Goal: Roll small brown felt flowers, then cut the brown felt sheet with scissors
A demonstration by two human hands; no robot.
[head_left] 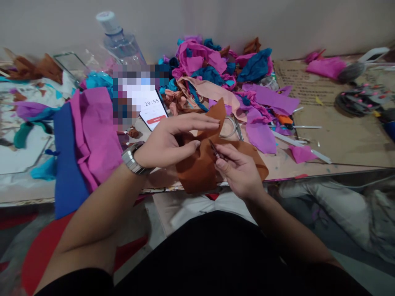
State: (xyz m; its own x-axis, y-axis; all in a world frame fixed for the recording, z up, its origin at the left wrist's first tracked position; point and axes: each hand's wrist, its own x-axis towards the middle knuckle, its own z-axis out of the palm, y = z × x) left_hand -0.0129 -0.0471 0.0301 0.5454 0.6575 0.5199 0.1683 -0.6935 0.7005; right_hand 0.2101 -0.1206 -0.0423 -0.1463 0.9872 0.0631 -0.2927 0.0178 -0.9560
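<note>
A brown piece of cloth (196, 176) lies folded at the table's front edge, with a part of it standing up behind my hands. My left hand (174, 142), a metal watch on its wrist, is held over the cloth. Its fingers are stretched out and the thumb is apart from them, with nothing held. In my right hand (239, 168), thumb and fingers pinch a small dark pointed tool (215, 150). Its tip points up and left over the cloth; the rest is hidden by my fingers, so its exact kind does not show.
Behind lies a heap of pink, teal and purple cloth scraps (203, 61). A phone (148, 102) shows a timer near a clear bottle (123, 47). Blue cloth (69, 164) hangs over the edge at left. Cardboard (324, 119) and a pincushion (358, 100) are at right.
</note>
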